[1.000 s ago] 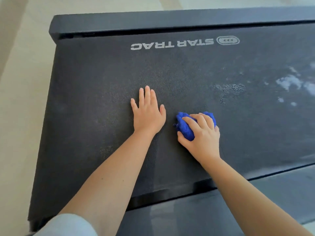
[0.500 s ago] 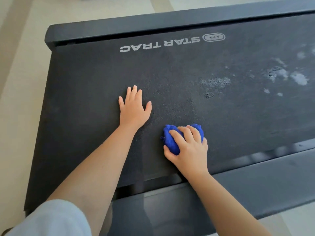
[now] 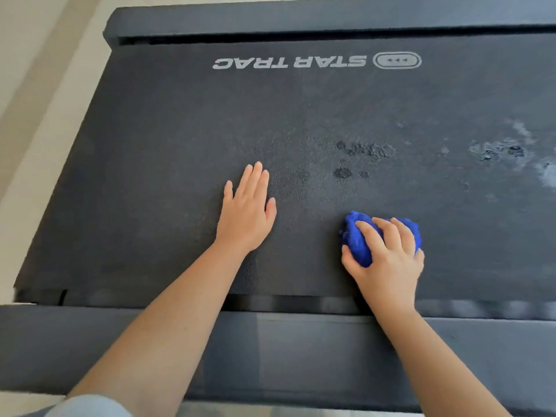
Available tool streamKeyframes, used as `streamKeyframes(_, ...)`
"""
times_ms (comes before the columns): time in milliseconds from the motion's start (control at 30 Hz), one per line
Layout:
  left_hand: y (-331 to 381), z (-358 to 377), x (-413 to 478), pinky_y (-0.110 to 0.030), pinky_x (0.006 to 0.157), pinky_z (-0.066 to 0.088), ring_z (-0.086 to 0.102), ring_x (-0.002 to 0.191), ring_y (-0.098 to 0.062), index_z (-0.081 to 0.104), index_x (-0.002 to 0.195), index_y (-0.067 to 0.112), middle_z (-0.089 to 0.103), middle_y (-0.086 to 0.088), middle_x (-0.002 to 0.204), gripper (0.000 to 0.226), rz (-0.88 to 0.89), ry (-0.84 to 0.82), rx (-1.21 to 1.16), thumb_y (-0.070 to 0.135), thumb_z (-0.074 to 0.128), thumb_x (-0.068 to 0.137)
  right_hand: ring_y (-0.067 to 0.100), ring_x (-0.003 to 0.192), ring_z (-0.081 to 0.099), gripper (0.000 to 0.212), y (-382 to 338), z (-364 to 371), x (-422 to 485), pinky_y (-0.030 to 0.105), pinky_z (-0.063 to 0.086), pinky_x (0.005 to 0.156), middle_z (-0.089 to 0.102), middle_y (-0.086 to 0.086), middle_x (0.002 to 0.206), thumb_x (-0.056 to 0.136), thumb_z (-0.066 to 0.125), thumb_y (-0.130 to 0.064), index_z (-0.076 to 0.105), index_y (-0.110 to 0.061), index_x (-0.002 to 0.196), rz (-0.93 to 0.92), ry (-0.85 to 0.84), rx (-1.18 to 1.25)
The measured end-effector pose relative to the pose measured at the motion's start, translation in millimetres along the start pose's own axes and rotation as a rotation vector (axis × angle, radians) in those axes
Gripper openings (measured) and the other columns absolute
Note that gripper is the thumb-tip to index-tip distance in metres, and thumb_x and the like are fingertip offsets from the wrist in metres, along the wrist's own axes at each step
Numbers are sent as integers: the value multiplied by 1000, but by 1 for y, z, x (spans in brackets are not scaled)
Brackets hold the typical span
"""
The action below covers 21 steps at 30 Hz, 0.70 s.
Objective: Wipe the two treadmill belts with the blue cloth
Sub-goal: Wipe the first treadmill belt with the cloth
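One blue cloth (image 3: 358, 240), bunched into a wad, sits on the treadmill belt (image 3: 180, 145) toward its near edge, pressed down by the right hand (image 3: 388, 263). Its fingers (image 3: 371, 236) curl over the top and the thumb hooks the left side, a grip that likely keeps the wad from unrolling while it is rubbed. The left hand (image 3: 246, 215) lies flat on the belt well to the left, straight and close together, holding nothing; it is probably a prop for the forward lean and a brake on the belt. Further up the belt from the cloth are dark damp-looking spots (image 3: 367, 150), with a paler smeared patch (image 3: 499, 150) off to the right, seemingly dirt not yet reached. White lettering (image 3: 288, 62) runs near the far end, a dark side rail (image 3: 301, 356) crosses under the wrists, and pale floor (image 3: 30, 85) shows at the left. Against half a second ago, the cloth hand has slid rightward, so the hands stand further apart, while the left hand has kept its flat press
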State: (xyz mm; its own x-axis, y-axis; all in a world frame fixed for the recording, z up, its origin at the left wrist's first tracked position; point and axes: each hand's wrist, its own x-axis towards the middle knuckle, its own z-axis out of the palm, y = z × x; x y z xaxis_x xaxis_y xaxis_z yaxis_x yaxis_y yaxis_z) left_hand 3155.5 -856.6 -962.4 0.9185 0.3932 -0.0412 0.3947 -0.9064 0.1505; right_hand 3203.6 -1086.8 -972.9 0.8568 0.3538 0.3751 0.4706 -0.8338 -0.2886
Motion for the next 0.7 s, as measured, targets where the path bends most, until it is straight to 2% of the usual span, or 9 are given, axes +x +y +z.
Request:
streamKeyframes(100, 4, 0, -1, -56, 107, 23, 19, 141, -26, 30, 143, 3, 23, -11, 153, 63, -5, -19, 2, 36, 13, 92, 29, 113, 48, 39, -16, 0, -3, 45, 42, 72, 64, 7, 109, 72, 54, -43, 70, -20, 100, 43, 2, -18)
streamKeyframes(233, 0, 6, -1, -57, 107, 22, 18, 142, -25, 29, 143, 2, 21, -11, 154, 54, 3, 9, -11, 29, 27, 96, 30, 113, 48, 41, -58, 9, -12, 50, 44, 75, 65, 6, 109, 70, 53, -41, 69, -21, 101, -25, -54, -8)
streamKeyframes(300, 0, 5, 0, -56, 106, 24, 19, 141, -26, 30, 143, 1, 22, -11, 153, 59, 13, 12, -6, 33, 22, 94, 29, 115, 46, 43, -74, 13, -12, 50, 45, 77, 65, 5, 111, 69, 50, -43, 69, -22, 102, -56, -84, 14)
streamKeyframes(467, 1, 3, 1, -55, 107, 22, 18, 142, -24, 28, 144, 3, 20, -10, 154, 67, 19, -7, -8, 39, 13, 90, 28, 112, 56, 39, -35, 7, -6, 44, 46, 76, 65, 3, 112, 70, 57, -44, 67, -23, 102, -167, -73, 26)
streamKeyframes(633, -1, 3, 2, -54, 108, 22, 17, 142, -23, 29, 144, 6, 20, -8, 154, 65, 16, -29, 4, 39, 14, 90, 28, 114, 50, 40, 28, -8, 8, 46, 44, 70, 65, 6, 110, 72, 54, -43, 70, -20, 100, 180, 34, -78)
streamKeyframes(700, 0, 1, 3, -54, 107, 23, 18, 142, -23, 29, 144, 6, 21, -8, 154, 65, 13, -37, 4, 39, 14, 90, 29, 115, 47, 40, 26, -9, 9, 46, 43, 71, 64, 7, 111, 73, 54, -42, 71, -19, 100, 218, 46, -87)
